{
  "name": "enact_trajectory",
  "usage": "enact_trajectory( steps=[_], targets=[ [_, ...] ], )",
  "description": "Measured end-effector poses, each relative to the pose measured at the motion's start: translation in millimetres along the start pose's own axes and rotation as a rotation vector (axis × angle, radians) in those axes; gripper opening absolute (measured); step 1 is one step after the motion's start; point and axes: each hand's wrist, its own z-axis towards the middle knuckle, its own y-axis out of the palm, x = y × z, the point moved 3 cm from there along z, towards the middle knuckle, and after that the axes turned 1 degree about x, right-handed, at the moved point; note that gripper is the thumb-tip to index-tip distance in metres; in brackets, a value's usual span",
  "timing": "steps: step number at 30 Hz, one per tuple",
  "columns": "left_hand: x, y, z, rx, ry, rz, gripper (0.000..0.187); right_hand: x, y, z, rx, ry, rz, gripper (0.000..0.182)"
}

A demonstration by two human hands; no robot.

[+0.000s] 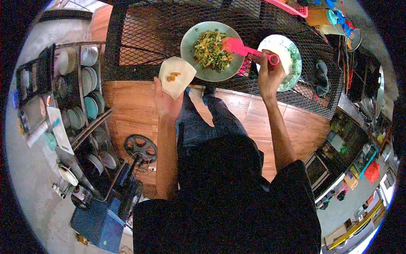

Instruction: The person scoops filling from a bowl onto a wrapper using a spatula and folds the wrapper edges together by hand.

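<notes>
On my left hand [167, 103], palm up, rests a pale spring roll wrapper [177, 78]. A small heap of orange-yellow filling [173, 77] sits near the wrapper's middle. My right hand [270, 76] grips the handle of a pink plastic spoon [235, 46], its head dipping into the filling at the right side of the bowl. That pale green bowl [188, 41] holds a mix of shredded vegetables [210, 50]. Under and beside my right hand is a plate with a green patterned rim [296, 59], with a white round stack [277, 44] on it, probably more wrappers.
Bowl and plate stand on a black metal mesh table [156, 25]. A dark cloth [322, 78] lies at its right. To the left is a rack [82, 80] of plates, with a black wheel [141, 149] and a blue box [99, 224] below. A pink basket [292, 6] shows at the top.
</notes>
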Motion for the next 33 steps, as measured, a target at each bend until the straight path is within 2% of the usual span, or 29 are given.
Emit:
enact_trajectory(
  steps=[2, 4, 7, 11, 15, 17, 18, 21, 24, 28, 33],
  targets=[
    [0.4, 1.7, -0.2, 0.005, -0.019, -0.06, 0.05, 7.7, 5.9, -3.5, 0.039, 0.047, 0.176, 0.018],
    [-0.5, 6.7, -1.5, 0.016, -0.022, -0.051, 0.049, 13.4, 4.1, -4.5, 0.037, 0.017, 0.105, 0.018],
    [-1.4, 5.8, -1.3, 0.03, -0.031, -0.04, 0.049, 21.1, 3.2, -6.2, 0.054, 0.293, 0.535, 0.018],
    [-4.6, 4.2, -1.2, -0.004, -0.06, -0.051, 0.05, 20.9, -3.6, -4.9, 0.042, 0.298, 0.634, 0.017],
    [-6.8, 4.8, -1.8, 0.028, -0.074, -0.027, 0.05, 5.6, -9.4, -2.5, 0.025, 0.195, 0.499, 0.019],
    [-9.5, -0.4, 2.1, -0.013, -0.062, 0.029, 0.054, 1.4, -9.7, -3.6, 0.011, 0.026, 0.346, 0.018],
    [-10.5, 0.0, 2.5, -0.015, -0.063, 0.029, 0.054, -1.4, -9.3, -4.5, 0.013, 0.025, 0.345, 0.018],
    [-11.0, 1.3, 2.2, -0.012, -0.054, 0.034, 0.054, -14.2, -4.0, -10.3, -0.035, -0.141, -0.012, 0.012],
    [-10.2, 1.8, -0.6, 0.001, -0.055, 0.067, 0.054, -15.3, 6.8, -15.1, -0.021, -0.15, 0.04, 0.013],
    [-10.1, 5.5, -3.6, -0.003, -0.062, 0.097, 0.054, -17.5, 16.8, -18.6, -0.051, -0.052, 0.015, 0.016],
    [-10.9, 14.8, -7.9, 0.074, -0.088, 0.012, 0.051, -18.7, 23.7, -17.9, -0.062, -0.12, 0.084, 0.015]
  ],
)
